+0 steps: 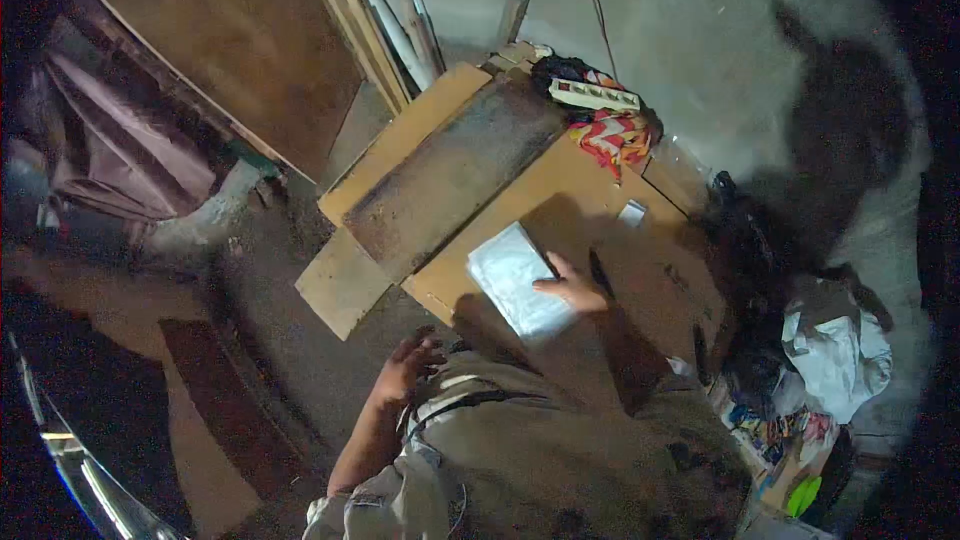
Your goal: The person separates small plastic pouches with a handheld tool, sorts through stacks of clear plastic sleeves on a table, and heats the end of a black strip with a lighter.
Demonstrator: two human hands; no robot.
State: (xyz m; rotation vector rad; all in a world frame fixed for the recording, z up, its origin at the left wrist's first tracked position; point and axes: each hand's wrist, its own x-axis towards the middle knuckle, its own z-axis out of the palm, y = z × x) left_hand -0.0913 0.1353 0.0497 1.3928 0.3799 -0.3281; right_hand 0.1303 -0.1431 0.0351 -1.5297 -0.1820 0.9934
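White packet (522, 280) on bench (540, 182), R hand (575, 287) on its edge, can't tell if gripping. L hand (408, 366) apart from it, fingers loosely spread. Dk board (455, 180) alongside; power strip (594, 95) + red-patterned cloth (612, 138) at far end; white bag (838, 355) off R.

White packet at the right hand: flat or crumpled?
Flat: the white packet shows a broad, roughly rectangular face with fairly straight edges beside the right hand. Folded sheet or stack: cannot tell.
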